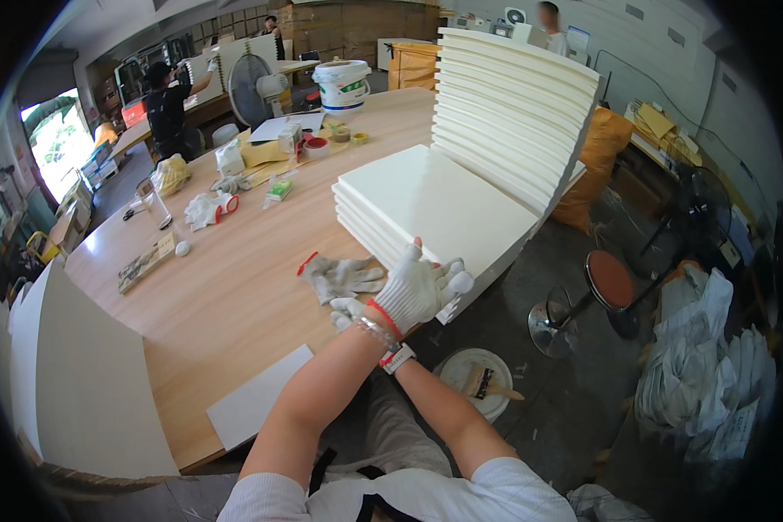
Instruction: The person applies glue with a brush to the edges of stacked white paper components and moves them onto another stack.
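My arms cross at the wrists. My left hand (416,291) wears a white knitted glove with a red cuff, one fingertip bare, its fingers apart and holding nothing visible. It hovers over the near corner of a low stack of thick white panels (435,187). Under my left wrist, my right hand (347,311), also gloved, is mostly hidden; a few outstretched fingertips show. A loose greyish glove (339,277) with a red cuff lies on the wooden table (261,252) beside them.
A tall, leaning pile of white panels (513,109) stands behind the low stack. White boards (87,374) curve along the left. A bucket with a brush (487,383) and a red-seated stool (609,280) stand right. A fan (250,87), a white bucket (341,87) and a person (167,109) are farther back.
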Demonstrator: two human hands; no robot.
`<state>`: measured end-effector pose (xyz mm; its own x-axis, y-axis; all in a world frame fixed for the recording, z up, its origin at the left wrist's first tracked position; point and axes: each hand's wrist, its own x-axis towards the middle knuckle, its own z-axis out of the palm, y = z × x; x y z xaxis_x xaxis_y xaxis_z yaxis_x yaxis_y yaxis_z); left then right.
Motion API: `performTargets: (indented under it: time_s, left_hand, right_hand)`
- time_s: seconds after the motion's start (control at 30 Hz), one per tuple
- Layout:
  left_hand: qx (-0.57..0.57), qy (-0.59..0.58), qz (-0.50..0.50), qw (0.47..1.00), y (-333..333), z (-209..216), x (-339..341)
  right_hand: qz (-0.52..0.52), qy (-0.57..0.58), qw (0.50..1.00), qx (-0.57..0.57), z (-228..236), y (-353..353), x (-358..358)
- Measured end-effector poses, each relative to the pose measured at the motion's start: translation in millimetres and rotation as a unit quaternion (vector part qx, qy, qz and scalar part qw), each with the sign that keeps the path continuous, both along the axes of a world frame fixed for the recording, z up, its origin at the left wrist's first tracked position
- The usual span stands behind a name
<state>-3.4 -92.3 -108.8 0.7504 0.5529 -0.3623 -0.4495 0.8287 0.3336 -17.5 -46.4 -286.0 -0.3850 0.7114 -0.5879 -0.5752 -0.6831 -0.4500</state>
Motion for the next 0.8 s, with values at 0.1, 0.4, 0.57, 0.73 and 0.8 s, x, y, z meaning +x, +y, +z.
performTargets:
  time_s: [0.1, 0.4, 0.57, 0.73, 0.8]
  left_hand:
    - [-0.029, -0.047, -0.049, 0.997, 8, -13, 8]
    - [0.104, 0.046, -0.041, 0.993, 44, 8, 37]
    - [0.048, 0.063, 0.183, 0.980, 69, -2, 52]
    - [0.068, -0.009, 0.163, 0.984, 111, -15, 6]
    - [0.090, -0.043, 0.151, 0.984, 99, -4, -47]
  right_hand:
    - [-0.004, 0.006, 0.999, -0.035, 2, -4, 8]
    - [0.094, -0.432, 0.792, 0.421, -86, -19, 14]
    - [0.082, -0.606, 0.620, 0.492, -83, -24, 1]
    - [-0.193, -0.526, 0.610, 0.560, -25, -39, 13]
    - [-0.202, -0.209, 0.853, 0.433, 53, -58, 29]
